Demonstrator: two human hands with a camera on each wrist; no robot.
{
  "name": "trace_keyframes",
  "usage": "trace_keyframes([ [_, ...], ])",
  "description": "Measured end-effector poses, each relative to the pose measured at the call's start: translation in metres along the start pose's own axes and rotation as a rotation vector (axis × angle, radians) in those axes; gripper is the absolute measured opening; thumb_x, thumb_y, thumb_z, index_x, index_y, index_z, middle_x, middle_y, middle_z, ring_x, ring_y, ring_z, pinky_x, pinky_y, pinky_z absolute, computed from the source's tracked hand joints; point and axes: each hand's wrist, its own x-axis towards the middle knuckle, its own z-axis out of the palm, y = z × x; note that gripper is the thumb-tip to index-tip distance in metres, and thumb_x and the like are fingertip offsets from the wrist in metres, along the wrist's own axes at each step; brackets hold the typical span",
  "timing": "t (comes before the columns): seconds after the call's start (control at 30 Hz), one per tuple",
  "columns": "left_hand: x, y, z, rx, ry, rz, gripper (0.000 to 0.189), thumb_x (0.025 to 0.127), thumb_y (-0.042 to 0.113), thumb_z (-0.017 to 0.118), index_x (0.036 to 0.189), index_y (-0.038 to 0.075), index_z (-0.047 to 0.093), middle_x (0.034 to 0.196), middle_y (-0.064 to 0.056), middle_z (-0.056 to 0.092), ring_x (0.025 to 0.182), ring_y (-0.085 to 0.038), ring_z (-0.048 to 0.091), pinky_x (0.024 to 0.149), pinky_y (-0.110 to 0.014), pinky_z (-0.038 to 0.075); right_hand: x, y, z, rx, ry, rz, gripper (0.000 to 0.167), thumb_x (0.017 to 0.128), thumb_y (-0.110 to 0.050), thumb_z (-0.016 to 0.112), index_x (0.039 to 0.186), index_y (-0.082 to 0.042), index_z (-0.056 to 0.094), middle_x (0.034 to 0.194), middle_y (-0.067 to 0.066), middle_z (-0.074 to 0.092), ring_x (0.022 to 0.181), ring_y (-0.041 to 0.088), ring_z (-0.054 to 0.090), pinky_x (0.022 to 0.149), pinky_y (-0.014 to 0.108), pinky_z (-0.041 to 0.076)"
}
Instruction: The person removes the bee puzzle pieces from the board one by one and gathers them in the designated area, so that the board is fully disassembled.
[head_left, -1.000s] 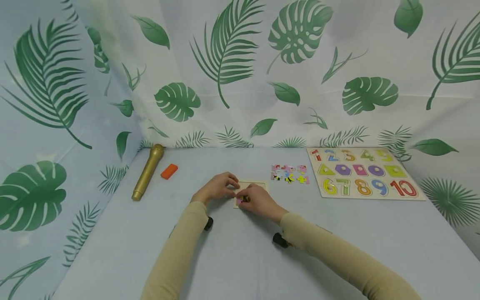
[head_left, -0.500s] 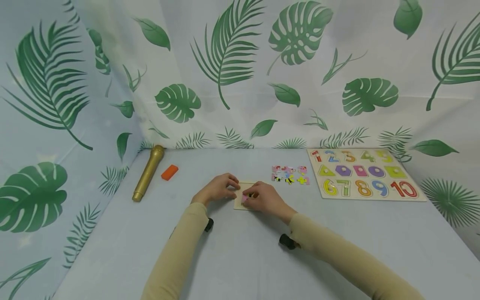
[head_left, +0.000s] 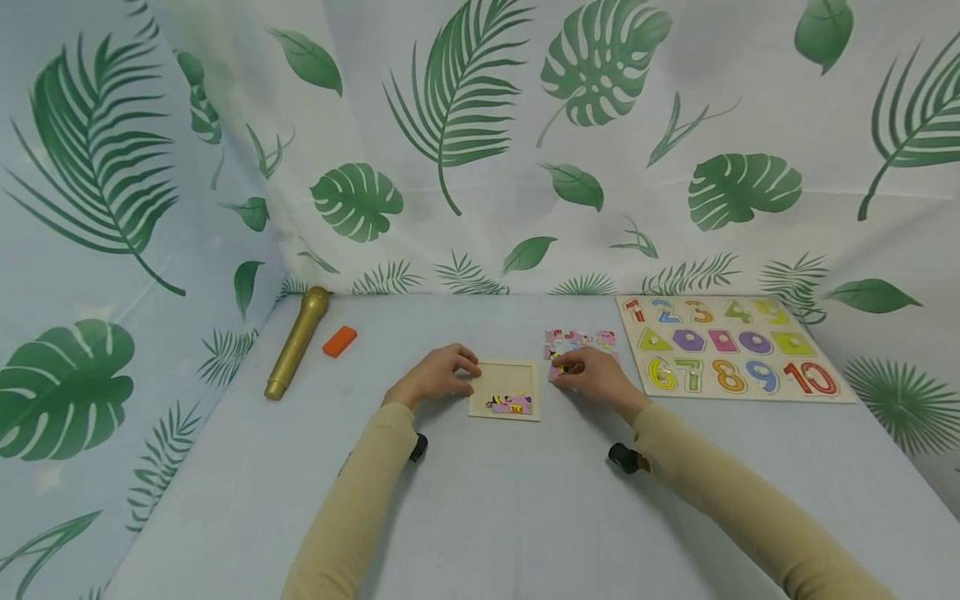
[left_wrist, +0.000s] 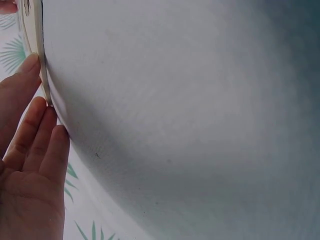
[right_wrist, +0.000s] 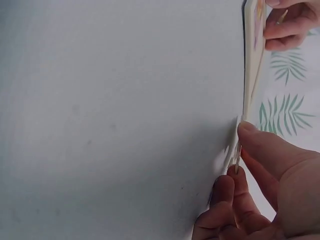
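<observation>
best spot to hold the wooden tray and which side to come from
Likely the left edge of the wooden tray, coming from the left, where the left hand touches it: it lies flat and straight-edged, and its puzzle pieces sit along the near side.

Your head view: from above, farther, faces forward and down over table (head_left: pixel 480 517). Your wrist views: close, low, facing your left hand (left_wrist: pixel 35 160), right hand (right_wrist: pixel 292 175); both share wooden tray (head_left: pixel 510 377).

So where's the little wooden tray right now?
In the head view, the wooden tray lies near the middle of the table, between the left hand and the loose puzzle pieces on its right.
</observation>
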Motion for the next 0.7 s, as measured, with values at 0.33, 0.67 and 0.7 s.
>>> trace_keyframes([
  [0.33,0.0005,0.0006,0.0006,-0.005,0.001,-0.007,0.028,0.084,0.011,0.078,0.111,0.006,0.073,0.13,-0.006,0.057,0.126,-0.026,0.049,0.109,-0.04,0.038,0.0025,-0.0017,0.0003,0.003,-0.018,-0.011,0.032,0.092,-0.021,0.069,0.121,-0.008,0.068,0.112,0.009,0.062,0.098,0.025,0.053,0.081,0.036,0.049],
  [0.67,-0.0005,0.0015,0.0001,-0.003,-0.004,-0.007,0.028,0.085,0.01,0.077,0.112,0.006,0.073,0.13,-0.006,0.056,0.127,-0.026,0.048,0.108,-0.04,0.039,0.0,-0.0029,0.0034,-0.032,0.017,-0.063,0.028,0.092,-0.018,0.069,0.118,-0.006,0.07,0.107,0.009,0.06,0.096,0.025,0.052,0.079,0.037,0.047],
  [0.7,-0.0008,0.0017,-0.0002,-0.004,-0.006,-0.009,0.028,0.085,0.01,0.076,0.113,0.006,0.073,0.13,-0.006,0.056,0.127,-0.027,0.048,0.108,-0.041,0.039,-0.0003,-0.0031,0.0034,-0.033,0.019,-0.068,0.028,0.092,-0.018,0.069,0.117,-0.006,0.07,0.107,0.009,0.06,0.096,0.025,0.053,0.079,0.037,0.047],
])
